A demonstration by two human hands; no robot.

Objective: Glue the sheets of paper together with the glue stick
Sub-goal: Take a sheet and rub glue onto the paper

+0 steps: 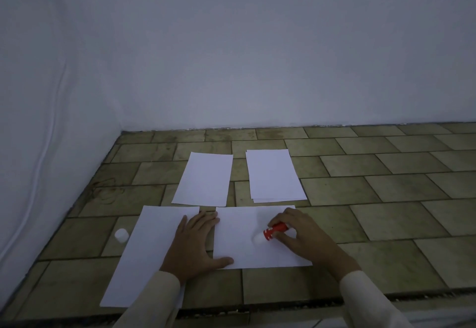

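On the tiled floor, glue meets plain paper.
The right hand's (302, 236) fingers (283, 218) curl round a short red plastic glue stick (275, 230) with white print, tilted low, its pale, blurred tip on a smooth white rectangular paper sheet (237, 242). The left hand (195, 245) lies flat, fingers straight, across that sheet's left edge and a second white paper sheet (149, 247) beside it. Farther off lie a third white sheet (206, 178) and a thin white paper stack (274, 175). A small white cylindrical cap (121, 235) stands on the matte, mottled olive-brown floor tiles (373, 198).
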